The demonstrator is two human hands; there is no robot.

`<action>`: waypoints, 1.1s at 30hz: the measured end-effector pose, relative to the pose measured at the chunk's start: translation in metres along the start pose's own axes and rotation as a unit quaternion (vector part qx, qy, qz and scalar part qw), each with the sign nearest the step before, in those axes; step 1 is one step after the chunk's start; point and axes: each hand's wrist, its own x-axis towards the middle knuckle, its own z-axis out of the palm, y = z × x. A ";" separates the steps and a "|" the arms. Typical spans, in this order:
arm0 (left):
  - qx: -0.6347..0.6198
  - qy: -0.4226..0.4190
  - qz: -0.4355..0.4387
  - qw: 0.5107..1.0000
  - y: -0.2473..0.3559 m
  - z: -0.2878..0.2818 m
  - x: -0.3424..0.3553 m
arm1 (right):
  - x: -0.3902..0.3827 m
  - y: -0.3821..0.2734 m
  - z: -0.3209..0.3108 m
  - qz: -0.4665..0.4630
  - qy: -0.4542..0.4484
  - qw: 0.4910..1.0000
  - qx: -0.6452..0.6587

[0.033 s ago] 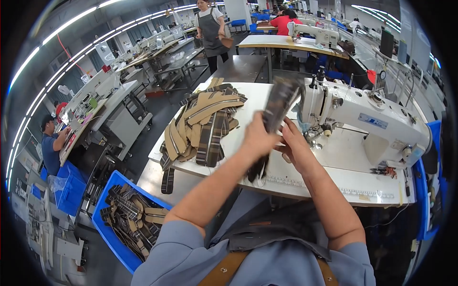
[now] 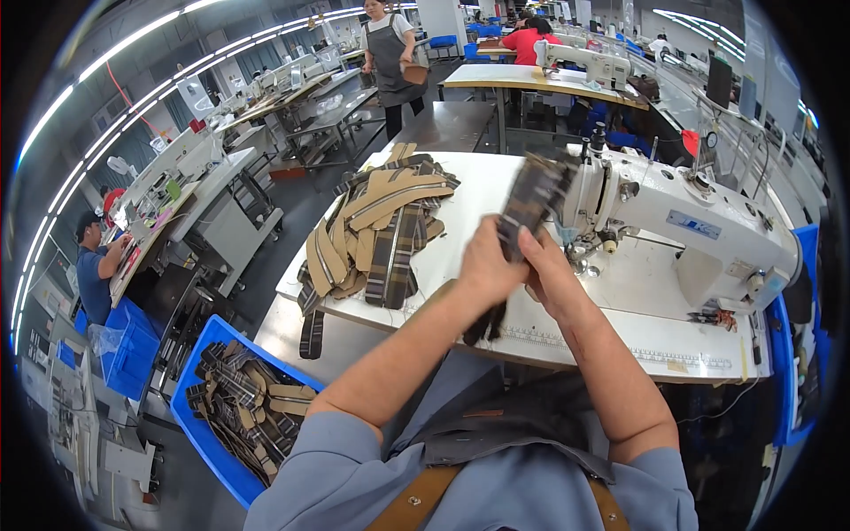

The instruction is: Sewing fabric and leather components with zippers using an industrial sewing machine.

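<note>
In front of the sewing machine (image 2: 691,190), a bundle of dark plaid fabric strips (image 2: 534,199) is held up at a slant over the white worktable (image 2: 478,181). My left hand (image 2: 490,265) wraps round its lower part, and loose dark ends hang below. My right hand (image 2: 551,270) closes on the bundle from the right, thumb laid along its face; its other fingers are partly hidden. Left of my hands lies a heap of tan and plaid strips (image 2: 376,221), several with what look like zippers along them.
A blue bin (image 2: 190,398) of similar strips stands at my lower left, another blue bin (image 2: 788,416) at the right edge. Small tools (image 2: 713,319) lie by the machine's base. A person in an apron (image 2: 394,57) stands beyond the table; another sits at the left (image 2: 97,261).
The bundle has shifted slightly right at its top and looks less blurred. My right hand has come in closer, its thumb now against the strips. The heap has not moved.
</note>
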 end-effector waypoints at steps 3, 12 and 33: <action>0.028 0.080 0.111 0.990 -0.007 0.017 -0.028 | -0.001 0.000 0.018 -0.061 0.026 0.997 -0.038; 0.016 0.115 0.508 0.853 -0.086 0.012 -0.001 | -0.013 -0.018 0.019 -0.223 0.140 0.948 -0.179; -0.178 -0.006 0.200 0.963 -0.063 -0.022 -0.072 | -0.029 0.005 0.013 -0.171 0.018 0.961 -0.218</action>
